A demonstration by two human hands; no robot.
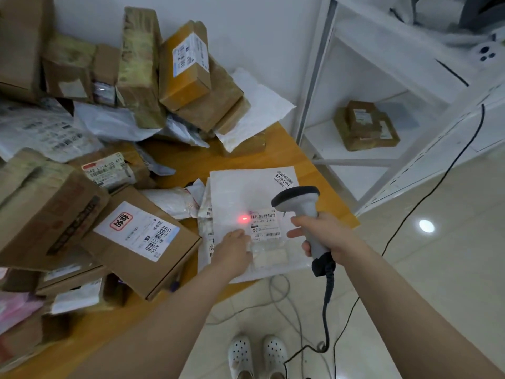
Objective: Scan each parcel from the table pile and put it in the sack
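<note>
A flat white mailer parcel [240,192] lies at the right end of the wooden table [191,157]. Its barcode label [263,224] faces up, and a red scanner dot glows just left of the label. My left hand [233,248] presses on the mailer's near part beside the label. My right hand [318,235] grips the handle of a grey barcode scanner [297,201], held above the mailer with its head aimed down at it. No sack is in view.
Cardboard boxes [139,236] and plastic mailers [49,129] are piled over the left and back of the table. A white shelf frame [314,86] with small boxes [366,127] stands to the right. The scanner cable [328,302] and other cords trail over the tiled floor.
</note>
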